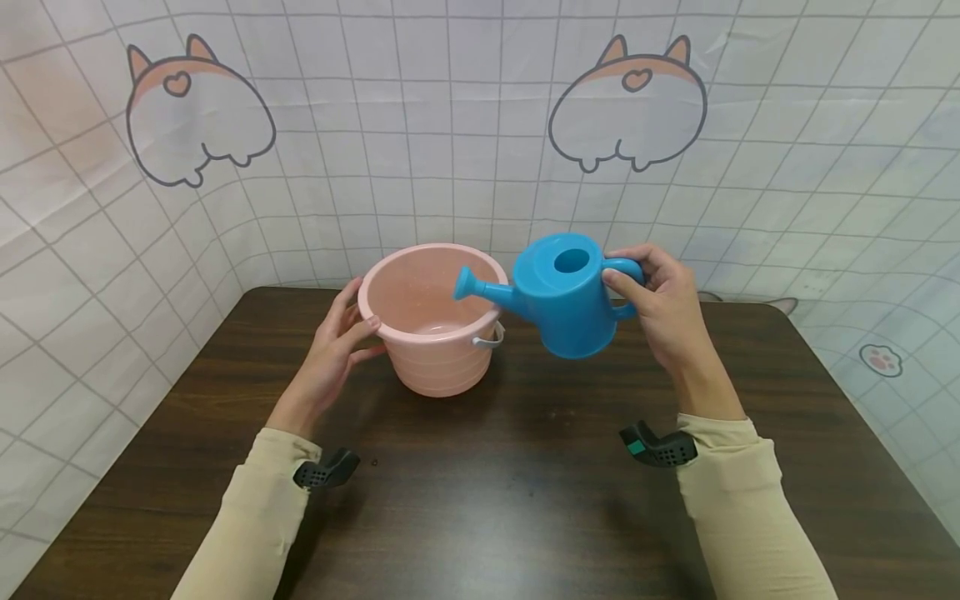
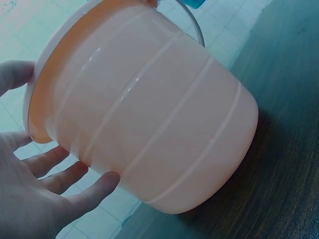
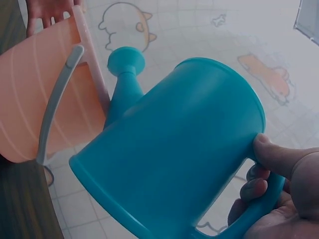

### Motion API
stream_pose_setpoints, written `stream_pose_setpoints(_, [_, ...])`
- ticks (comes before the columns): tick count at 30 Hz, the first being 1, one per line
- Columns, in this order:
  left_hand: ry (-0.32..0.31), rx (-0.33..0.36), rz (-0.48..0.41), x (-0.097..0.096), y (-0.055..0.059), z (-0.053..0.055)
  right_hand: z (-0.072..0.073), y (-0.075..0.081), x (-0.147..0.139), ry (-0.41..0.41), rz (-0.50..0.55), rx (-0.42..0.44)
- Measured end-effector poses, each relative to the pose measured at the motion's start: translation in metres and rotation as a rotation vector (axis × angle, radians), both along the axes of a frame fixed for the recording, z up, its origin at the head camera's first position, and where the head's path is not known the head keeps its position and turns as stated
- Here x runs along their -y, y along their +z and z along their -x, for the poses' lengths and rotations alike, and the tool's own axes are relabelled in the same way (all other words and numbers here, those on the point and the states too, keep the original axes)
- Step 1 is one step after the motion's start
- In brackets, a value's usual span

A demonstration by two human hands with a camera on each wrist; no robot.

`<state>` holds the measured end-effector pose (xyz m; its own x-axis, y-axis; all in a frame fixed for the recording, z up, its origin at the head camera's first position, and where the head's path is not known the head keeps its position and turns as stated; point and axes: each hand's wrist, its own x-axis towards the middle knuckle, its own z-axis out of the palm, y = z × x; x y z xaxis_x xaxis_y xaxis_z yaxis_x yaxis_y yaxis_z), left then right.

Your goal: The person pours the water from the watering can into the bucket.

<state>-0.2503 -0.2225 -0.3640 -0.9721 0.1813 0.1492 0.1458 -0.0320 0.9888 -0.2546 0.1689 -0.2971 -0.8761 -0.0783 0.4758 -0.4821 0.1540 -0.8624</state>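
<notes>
A pink bucket [image 1: 442, 362] stands upright on the dark table. My left hand [image 1: 330, 337] steadies its left side, with fairly straight, spread fingers [image 2: 97, 194] touching the rim and outer wall. My right hand [image 1: 660, 292] grips the handle [image 3: 266, 206] of a blue watering can [image 1: 573, 312], thumb pressed near the top of the handle. The can is held up to the right of the bucket. Its spout [image 1: 498, 293] points left, and the flared tip [image 3: 126, 60] appears over the bucket's right rim. No water is visible coming out.
The bucket's pale handle [image 3: 57, 104] hangs down on the side facing the can. Dark brown wooden table [image 1: 465, 500] extends in front of both arms. Behind it hangs a white grid-patterned cloth [image 1: 405, 125] with cartoon animal prints.
</notes>
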Motion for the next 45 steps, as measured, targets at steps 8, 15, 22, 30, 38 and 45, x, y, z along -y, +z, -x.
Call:
stream_pose_setpoints(8, [0.017, -0.008, -0.003, 0.0028, -0.0025, 0.0013, 0.0022, 0.0003, -0.0003, 0.013, -0.049, -0.021])
stream_pose_setpoints(15, [0.014, -0.001, 0.006, 0.0024, -0.0026, 0.0018, 0.0023, -0.0033, 0.0002, 0.057, -0.024, -0.047])
stream_pose_setpoints(22, [0.007, -0.005, -0.002, -0.0002, -0.0009, 0.0025, 0.0019, -0.0063, 0.0025, 0.04, -0.028, -0.063])
stream_pose_setpoints(30, [0.01, -0.008, 0.002, -0.0009, -0.0008, 0.0025, 0.0005, -0.0034, 0.0037, -0.022, -0.015, -0.052])
stream_pose_setpoints(38, [0.008, -0.005, 0.006, -0.0001, -0.0013, 0.0017, -0.001, -0.0033, 0.0037, -0.052, -0.03, -0.093])
stream_pose_setpoints(45, [0.006, -0.004, 0.004, -0.0006, -0.0023, 0.0012, -0.0032, -0.0078, 0.0046, -0.07, -0.025, -0.142])
